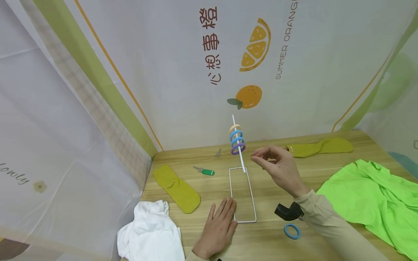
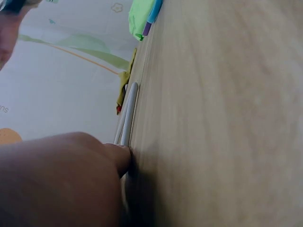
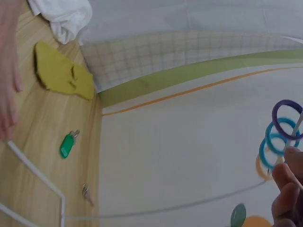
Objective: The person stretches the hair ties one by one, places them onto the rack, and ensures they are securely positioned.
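Flattened fingers of the left hand [image 1: 218,226] are pressed on the white wire stand [image 1: 243,214], steadying its base. At two o'clock, the right hand [image 1: 277,167] is held loosely curled and empty beside the stacked rings [image 1: 237,139]. Threading seems underway; the blue ring [image 1: 292,231], at four o'clock on the table [image 1: 271,246], would be fetched next.

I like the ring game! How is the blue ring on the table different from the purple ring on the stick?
The blue ring lies flat on the wooden table, alone beside the right sleeve; the purple ring hangs on the white stick, up off the table. The purple ring sits lowest in a stack of four rings; the blue ring touches no other ring. Both are small round loops.
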Motion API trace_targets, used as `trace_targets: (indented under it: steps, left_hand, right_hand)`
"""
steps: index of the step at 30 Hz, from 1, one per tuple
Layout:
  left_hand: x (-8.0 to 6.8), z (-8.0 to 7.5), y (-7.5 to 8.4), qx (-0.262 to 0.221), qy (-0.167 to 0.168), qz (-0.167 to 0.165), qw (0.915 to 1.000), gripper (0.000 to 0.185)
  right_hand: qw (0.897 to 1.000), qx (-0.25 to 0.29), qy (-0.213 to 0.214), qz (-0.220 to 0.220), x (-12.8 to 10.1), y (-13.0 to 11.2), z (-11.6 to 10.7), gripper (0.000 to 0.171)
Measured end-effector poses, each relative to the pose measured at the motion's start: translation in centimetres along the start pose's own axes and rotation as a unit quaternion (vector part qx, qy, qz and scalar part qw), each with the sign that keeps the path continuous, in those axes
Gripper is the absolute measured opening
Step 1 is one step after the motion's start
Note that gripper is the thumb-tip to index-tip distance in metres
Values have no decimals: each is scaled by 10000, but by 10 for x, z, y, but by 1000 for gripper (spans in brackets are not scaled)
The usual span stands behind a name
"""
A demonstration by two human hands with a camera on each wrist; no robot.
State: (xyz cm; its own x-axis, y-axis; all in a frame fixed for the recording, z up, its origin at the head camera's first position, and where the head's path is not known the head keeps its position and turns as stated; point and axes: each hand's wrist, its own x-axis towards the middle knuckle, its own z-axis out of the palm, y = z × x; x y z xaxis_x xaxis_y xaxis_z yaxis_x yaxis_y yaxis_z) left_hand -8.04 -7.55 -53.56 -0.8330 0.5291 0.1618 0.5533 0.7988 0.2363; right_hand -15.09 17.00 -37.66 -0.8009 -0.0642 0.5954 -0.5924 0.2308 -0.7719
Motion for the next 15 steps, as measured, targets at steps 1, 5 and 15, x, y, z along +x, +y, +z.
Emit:
trace_targets:
  steps: [1,5,15]
  left_hand:
    - [0,0,0,12,14,9,10000,55]
    - [0,0,0,53,86,52,9999,54]
    - [-1,2,0,64,36,33,10000,55]
  right_hand:
    - [9999,-95,-47,73,-5,2,-4,14]
    - [9943,-813,-521,450,-28,17,-27,12]
    - [9120,-2538,-2342,2214,-103,70,-91,8]
